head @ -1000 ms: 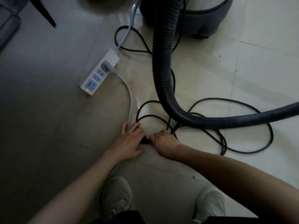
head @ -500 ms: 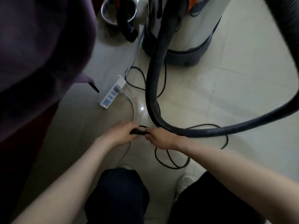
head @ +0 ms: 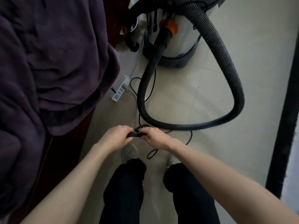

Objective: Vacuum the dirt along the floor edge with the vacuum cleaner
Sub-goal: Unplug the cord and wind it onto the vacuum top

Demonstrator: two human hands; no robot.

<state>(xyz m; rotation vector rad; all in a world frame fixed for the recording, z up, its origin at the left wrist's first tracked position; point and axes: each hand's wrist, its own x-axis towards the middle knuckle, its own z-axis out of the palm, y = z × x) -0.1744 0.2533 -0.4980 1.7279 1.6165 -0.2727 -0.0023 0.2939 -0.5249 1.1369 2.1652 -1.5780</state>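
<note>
The person stands over a tiled floor (head: 210,97), and both hands meet in front of the knees on a bundle of thin black power cord (head: 136,134). The left hand (head: 115,138) has its fingers curled round one end of the bundle; the right hand (head: 154,138) pinches the other end, so both are clenched on the cord. Loose loops of it trail down to the floor between the shoes.

The vacuum cleaner (head: 176,39) stands well ahead of the hands, a metal drum on a dark base. Its ribbed grey hose (head: 229,65) leaves the orange fitting on the drum, runs down to the floor, bends just beyond the hands and sweeps back up in a wide loop to the top of the drum. Its nozzle end is not visible. A white power strip (head: 119,91) lies on the floor to the left, beside a purple blanket (head: 53,62) hanging off furniture.

By the look of it, the cord is being sorted out and vacuuming has not begun. The cord is light and limp and tangles easily, so it is best held in a bunch as now. The hose looks flexible but springy and will drag the drum if pulled; it is best gripped near the nozzle end. The drum looks heavy.
</note>
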